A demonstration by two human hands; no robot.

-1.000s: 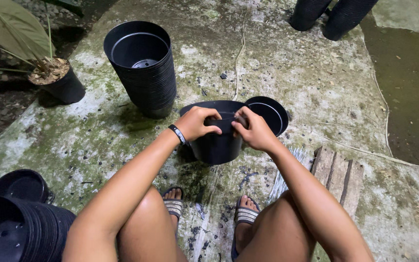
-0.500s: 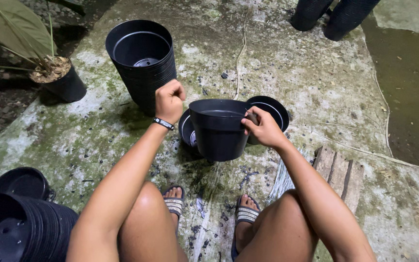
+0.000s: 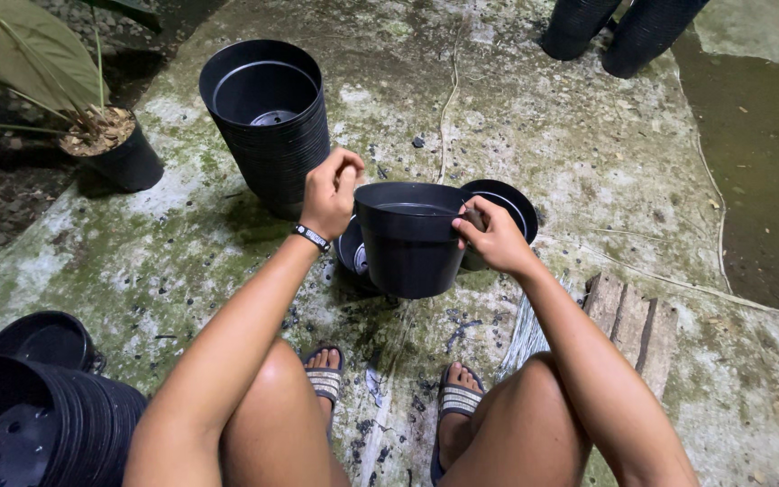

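I hold a black plastic pot (image 3: 410, 243) upright in the air, a little above the ground in front of my knees. My right hand (image 3: 495, 240) grips its right rim. My left hand (image 3: 329, 192), with a dark wristband, is closed in a fist against the left rim. Below and behind the held pot, more black pots (image 3: 350, 250) lie on the ground. Another black pot (image 3: 505, 200) shows behind my right hand.
A tall stack of nested black pots (image 3: 270, 122) stands at the back left. A potted plant (image 3: 112, 149) with large leaves is at far left. More pot stacks (image 3: 33, 424) lie at bottom left and others (image 3: 619, 32) at top right. A wooden plank (image 3: 622, 311) lies on the mossy concrete.
The black pot has come up off the pots on the ground. My left hand has shifted from the pot's top to its left rim, and my right hand stays on the right rim.
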